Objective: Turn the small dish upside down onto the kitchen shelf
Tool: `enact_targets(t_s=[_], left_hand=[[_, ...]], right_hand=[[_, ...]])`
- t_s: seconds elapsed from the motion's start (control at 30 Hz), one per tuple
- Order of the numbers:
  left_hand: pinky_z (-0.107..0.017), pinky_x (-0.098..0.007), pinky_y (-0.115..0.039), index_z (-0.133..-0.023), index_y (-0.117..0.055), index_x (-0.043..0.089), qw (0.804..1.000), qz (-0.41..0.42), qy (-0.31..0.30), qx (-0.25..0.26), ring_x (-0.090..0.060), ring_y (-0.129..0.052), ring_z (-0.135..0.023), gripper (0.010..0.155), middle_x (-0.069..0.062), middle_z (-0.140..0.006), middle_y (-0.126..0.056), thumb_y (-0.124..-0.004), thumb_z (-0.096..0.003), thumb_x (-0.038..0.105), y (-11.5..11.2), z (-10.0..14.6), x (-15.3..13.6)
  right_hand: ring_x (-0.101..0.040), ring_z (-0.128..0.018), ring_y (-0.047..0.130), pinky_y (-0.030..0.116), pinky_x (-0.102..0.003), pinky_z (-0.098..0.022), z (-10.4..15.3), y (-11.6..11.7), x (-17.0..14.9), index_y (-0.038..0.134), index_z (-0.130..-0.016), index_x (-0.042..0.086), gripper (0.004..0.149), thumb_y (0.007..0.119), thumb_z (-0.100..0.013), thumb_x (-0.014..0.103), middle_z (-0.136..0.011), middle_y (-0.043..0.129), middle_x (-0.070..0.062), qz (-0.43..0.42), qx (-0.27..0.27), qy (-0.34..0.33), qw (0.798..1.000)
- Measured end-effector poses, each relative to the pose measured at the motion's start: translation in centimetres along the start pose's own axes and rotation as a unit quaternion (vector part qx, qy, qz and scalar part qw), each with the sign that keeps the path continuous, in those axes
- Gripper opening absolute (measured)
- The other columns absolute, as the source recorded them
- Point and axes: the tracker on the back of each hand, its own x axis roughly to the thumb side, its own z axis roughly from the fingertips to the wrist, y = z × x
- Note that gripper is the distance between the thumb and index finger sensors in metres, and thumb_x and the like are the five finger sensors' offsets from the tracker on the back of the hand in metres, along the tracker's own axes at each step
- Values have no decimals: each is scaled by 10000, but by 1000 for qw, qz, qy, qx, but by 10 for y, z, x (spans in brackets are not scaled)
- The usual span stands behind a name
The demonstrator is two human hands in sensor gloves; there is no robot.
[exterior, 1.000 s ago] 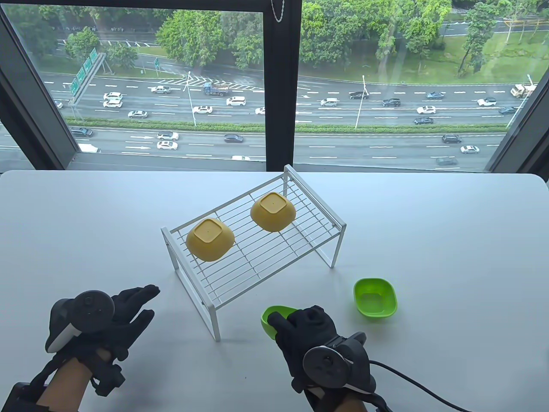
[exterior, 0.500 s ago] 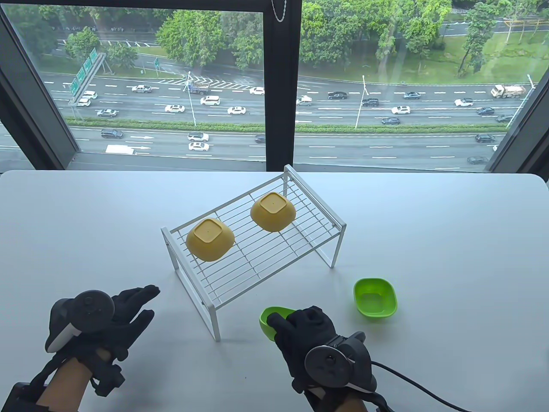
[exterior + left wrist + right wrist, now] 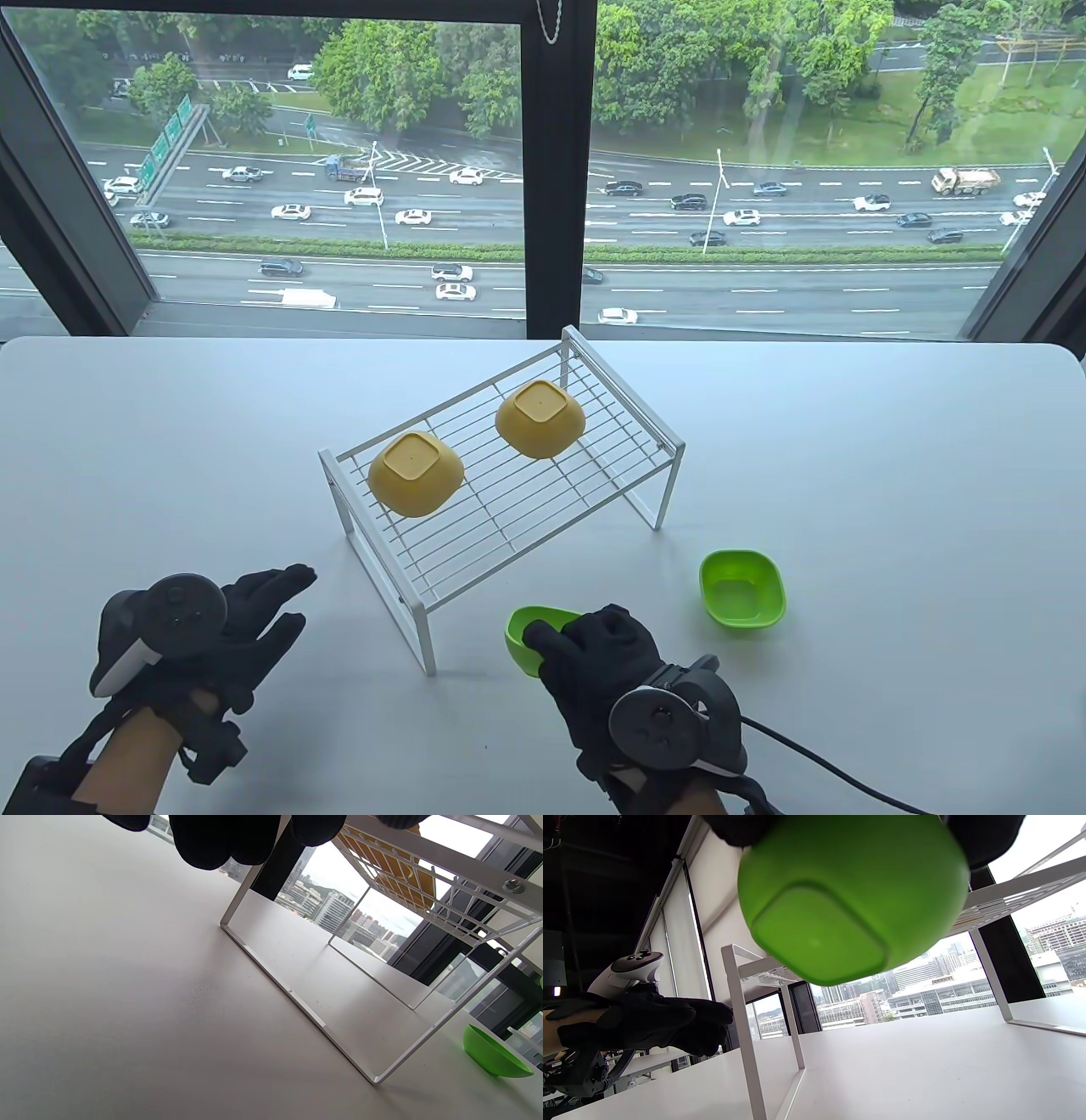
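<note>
White table [image 3: 891,475] — window [image 3: 560,161] behind, road traffic outside.

Black gloved fingertips [image 3: 208,844] of the left hand [image 3: 237,834] hanging in from the top edge, loosely together, holding nothing, clear above a smooth pale grey table top [image 3: 106,1005]. Just beyond them, a white metal wire shelf [image 3: 424,861] seen from low down, its thin flat leg frame [image 3: 297,997] resting on the table. Through the wire grid, the yellow-orange underside of a dish [image 3: 407,870] lying on top of the shelf. At the right edge, past the shelf's near corner, a bright green plastic bowl [image 3: 492,1056] sitting on the table, tilted in this slanted view. Behind, dark window frames [image 3: 280,866] and distant city buildings [image 3: 335,906] under a pale sky.
</note>
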Motion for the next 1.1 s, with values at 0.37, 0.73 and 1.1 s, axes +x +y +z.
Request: enact_targets(t_s=[0.37, 0.73, 1.1], left_hand=[[-747, -685, -541, -1095, -547, 307, 1000, 0, 1, -3, -396, -676, -995, 667, -109, -1145, -594, -593, -473, 545, 0, 0, 0], [-747, -686, -540, -1095, -545, 308, 1000, 0, 1, -4, -398, -676, -995, 667, -108, -1146, -594, -593, -474, 545, 0, 0, 0], [-748, -686, -537, -1096, -543, 308, 1000, 1, 3, -5, -399, -673, -996, 668, -111, -1148, -588, -592, -473, 545, 0, 0, 0]], right_hand=[[-286, -725, 749, 625, -634, -671, -1, -3, -1, 702, -957, 263, 480, 657, -500, 403, -732, 822, -12, -33, 6, -4, 999], [-247, -615, 760, 685, -598, -636, -1, -9, 5, 603, -961, 217, 514, 612, -496, 436, -705, 783, 1, -47, -20, -13, 999], [-224, -602, 742, 750, -613, -586, -2, -17, 7, 525, -983, 218, 636, 753, -472, 520, -736, 727, -2, -47, -48, 4, 998]])
